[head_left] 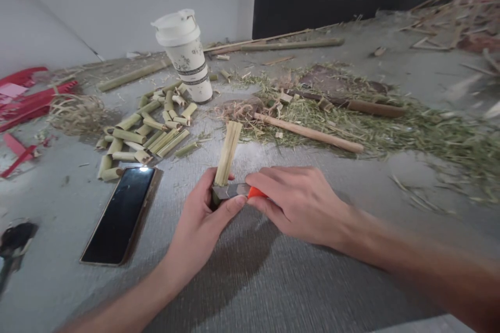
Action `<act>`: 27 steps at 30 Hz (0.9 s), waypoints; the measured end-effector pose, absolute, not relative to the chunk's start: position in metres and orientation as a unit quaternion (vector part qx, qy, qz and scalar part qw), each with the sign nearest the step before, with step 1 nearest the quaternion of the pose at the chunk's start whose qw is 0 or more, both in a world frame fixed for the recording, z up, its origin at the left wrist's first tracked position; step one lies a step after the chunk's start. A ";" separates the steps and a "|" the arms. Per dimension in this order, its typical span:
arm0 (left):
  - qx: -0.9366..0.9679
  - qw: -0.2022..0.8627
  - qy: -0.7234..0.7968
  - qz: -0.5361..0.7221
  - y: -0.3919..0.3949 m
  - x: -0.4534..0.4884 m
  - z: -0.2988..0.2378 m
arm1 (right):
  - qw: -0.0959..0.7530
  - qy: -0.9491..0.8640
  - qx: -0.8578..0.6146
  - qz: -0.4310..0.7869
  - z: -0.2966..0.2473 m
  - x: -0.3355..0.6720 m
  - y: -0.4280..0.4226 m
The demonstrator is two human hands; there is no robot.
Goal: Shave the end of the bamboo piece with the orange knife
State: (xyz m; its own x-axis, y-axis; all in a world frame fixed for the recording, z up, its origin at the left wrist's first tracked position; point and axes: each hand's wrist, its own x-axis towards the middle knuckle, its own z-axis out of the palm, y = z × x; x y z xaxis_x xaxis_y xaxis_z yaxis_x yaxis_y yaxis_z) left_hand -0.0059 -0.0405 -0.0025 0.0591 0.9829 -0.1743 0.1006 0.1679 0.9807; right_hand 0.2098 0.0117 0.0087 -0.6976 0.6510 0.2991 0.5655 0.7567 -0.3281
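Observation:
My left hand is closed around the lower end of a short piece of split bamboo, which stands upright above the table. In my right hand is a knife with a grey blade and an orange handle. The blade lies crosswise against the bamboo, low down, just above my left fingers. My left thumb reaches along the near side, close to the blade's edge and the orange part. The bamboo's bottom end is mostly hidden by my left hand.
Cut bamboo pieces lie left of centre beside a white lidded cup. A phone lies nearer, its light on. Right of centre, a wooden-handled tool rests on green shavings. A woven ball sits at left.

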 end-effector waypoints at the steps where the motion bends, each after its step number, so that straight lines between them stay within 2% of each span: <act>1: 0.492 0.536 0.548 0.413 -0.041 -0.006 -0.002 | 0.205 -0.915 -0.333 0.102 0.009 0.210 0.011; 10: 0.470 0.562 0.541 0.414 -0.043 -0.005 -0.006 | 0.223 -0.913 -0.331 0.082 0.008 0.211 0.008; 19: 0.471 0.562 0.551 0.398 -0.042 -0.004 0.001 | 0.224 -0.917 -0.330 0.016 0.010 0.209 0.009; 27: 0.460 0.547 0.574 0.398 -0.043 -0.001 -0.001 | 0.238 -0.913 -0.330 0.003 0.010 0.207 0.008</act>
State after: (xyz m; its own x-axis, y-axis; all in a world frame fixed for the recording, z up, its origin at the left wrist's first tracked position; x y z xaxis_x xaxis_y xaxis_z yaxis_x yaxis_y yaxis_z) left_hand -0.0015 -0.0432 -0.0007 0.0228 0.9647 -0.2625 0.0927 0.2594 0.9613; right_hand 0.2068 0.0083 0.0101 -0.6684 0.6050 0.4327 0.6017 0.7818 -0.1636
